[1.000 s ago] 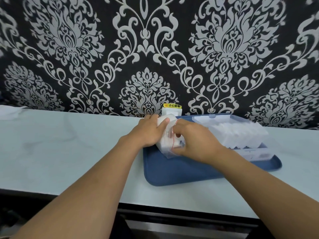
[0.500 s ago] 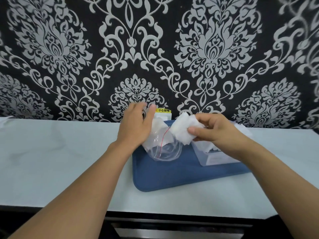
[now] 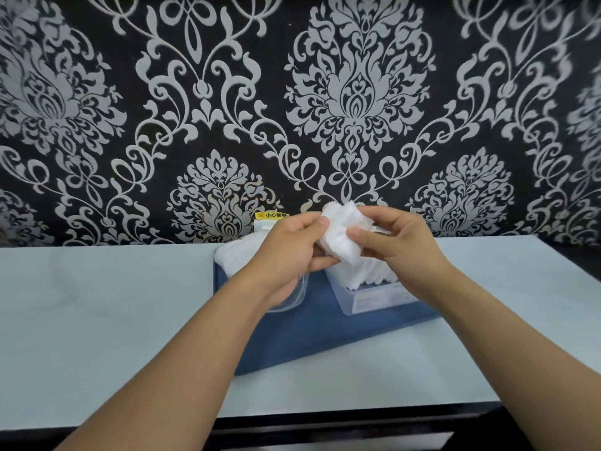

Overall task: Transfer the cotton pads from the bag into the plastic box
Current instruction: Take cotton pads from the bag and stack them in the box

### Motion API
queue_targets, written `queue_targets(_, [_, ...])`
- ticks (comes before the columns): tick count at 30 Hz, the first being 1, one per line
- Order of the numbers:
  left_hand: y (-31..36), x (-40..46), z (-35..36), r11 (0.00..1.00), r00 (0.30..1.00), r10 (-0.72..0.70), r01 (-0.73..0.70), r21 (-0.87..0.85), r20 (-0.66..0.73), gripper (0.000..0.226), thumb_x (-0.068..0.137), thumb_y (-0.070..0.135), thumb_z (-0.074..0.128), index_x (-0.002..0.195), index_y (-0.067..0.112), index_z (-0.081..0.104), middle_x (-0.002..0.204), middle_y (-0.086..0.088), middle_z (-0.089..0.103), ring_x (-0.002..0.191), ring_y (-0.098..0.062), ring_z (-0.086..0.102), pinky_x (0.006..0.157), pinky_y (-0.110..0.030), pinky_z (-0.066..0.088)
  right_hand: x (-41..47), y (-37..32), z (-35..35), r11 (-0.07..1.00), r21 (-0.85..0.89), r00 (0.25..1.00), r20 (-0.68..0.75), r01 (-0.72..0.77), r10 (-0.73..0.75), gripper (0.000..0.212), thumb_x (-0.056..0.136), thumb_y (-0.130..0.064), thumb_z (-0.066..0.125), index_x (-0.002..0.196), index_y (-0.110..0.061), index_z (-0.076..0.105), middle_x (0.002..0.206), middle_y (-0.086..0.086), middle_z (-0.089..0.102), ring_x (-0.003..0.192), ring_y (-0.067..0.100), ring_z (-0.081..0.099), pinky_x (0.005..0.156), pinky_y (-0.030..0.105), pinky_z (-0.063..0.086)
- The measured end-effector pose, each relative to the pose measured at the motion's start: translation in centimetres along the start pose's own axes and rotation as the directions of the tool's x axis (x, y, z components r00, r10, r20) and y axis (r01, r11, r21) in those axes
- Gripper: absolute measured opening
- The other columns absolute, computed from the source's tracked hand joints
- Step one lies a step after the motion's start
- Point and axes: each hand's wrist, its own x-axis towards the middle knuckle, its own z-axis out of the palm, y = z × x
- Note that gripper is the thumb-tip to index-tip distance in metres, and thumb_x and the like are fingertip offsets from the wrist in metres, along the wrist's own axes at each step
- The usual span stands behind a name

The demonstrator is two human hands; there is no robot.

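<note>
Between both hands' fingers (image 3: pixel 362 235): cotton pads (image 3: pixel 341 237).

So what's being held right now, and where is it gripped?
A stack of cotton pads, pinched between both hands: left hand on its left edge, right hand on its right edge.

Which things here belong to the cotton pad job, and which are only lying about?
Job:
- white square cotton pads, held by left hand and right hand
- clear plastic bag
- clear plastic box

Lying about:
- blue plastic tray
- yellow warning label
</note>
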Motion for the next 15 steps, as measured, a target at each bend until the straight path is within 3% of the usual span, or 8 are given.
queue_targets(3, [-0.3,0.2,0.4,0.991,0.997,-0.066,0.061,-0.121,-0.036,0.026,0.107,0.013,0.043,0.12,0.005,0.063,0.11,-0.018,0.074,0.096,-0.027,0.075,0.083,-0.038,0.063,-0.1,-0.1,-0.3,0.984,-0.142,0.991,-0.069,0.105,-0.115,0.025,0.08,-0.004,0.08,0.103,-0.012,0.078,0.101,0.006,0.077,0.088,0.022,0.069,0.084,0.035,0.059])
queue_targets(6, [-0.4,0.3,0.6,0.982,0.994,-0.08,0.065,-0.18,-0.078,0.024,0.108,0.011,0.04,0.108,0.005,0.063,0.107,-0.018,0.074,0.092,-0.026,0.075,0.08,-0.038,0.063,0.0,-0.3,-0.6,0.973,-0.187,0.988,-0.049,0.133,-0.144,0.019,0.08,-0.005,0.08,0.098,-0.012,0.077,0.103,0.006,0.076,0.099,0.023,0.07,0.09,0.034,0.057])
queue_targets(8, [-0.5,0.5,0.6,0.981,0.991,-0.078,0.056,-0.187,-0.11,0.025,0.108,0.01,0.039,0.106,0.006,0.063,0.108,-0.017,0.073,0.094,-0.027,0.074,0.079,-0.038,0.063,0.1,-0.5,-1.1,0.985,-0.137,0.994,-0.018,0.109,-0.112,0.017,0.083,-0.002,0.076,0.097,-0.011,0.073,0.099,0.007,0.075,0.094,0.021,0.07,0.089,0.034,0.057])
queue_targets(12, [-0.7,0.8,0.7,0.984,0.989,-0.077,0.054,-0.17,-0.13,0.026,0.108,0.009,0.039,0.103,0.008,0.065,0.101,-0.013,0.073,0.088,-0.024,0.072,0.071,-0.033,0.064,0.1,-1.2,-1.6,0.985,0.171,0.994,0.112,-0.02,0.001,0.021,0.083,-0.005,0.069,0.104,-0.004,0.066,0.089,0.009,0.074,0.081,0.018,0.07,0.074,0.026,0.058])
queue_targets(15, [-0.8,0.8,0.9,0.983,0.994,-0.096,0.085,-0.165,-0.061,0.024,0.106,0.008,0.044,0.116,0.004,0.065,0.1,-0.013,0.073,0.08,-0.02,0.071,0.071,-0.037,0.064,0.1,-0.8,-0.9,0.996,0.081,0.988,0.153,-0.031,0.018,0.022,0.083,-0.005,0.07,0.105,-0.003,0.069,0.091,0.012,0.075,0.082,0.02,0.071,0.072,0.026,0.058])
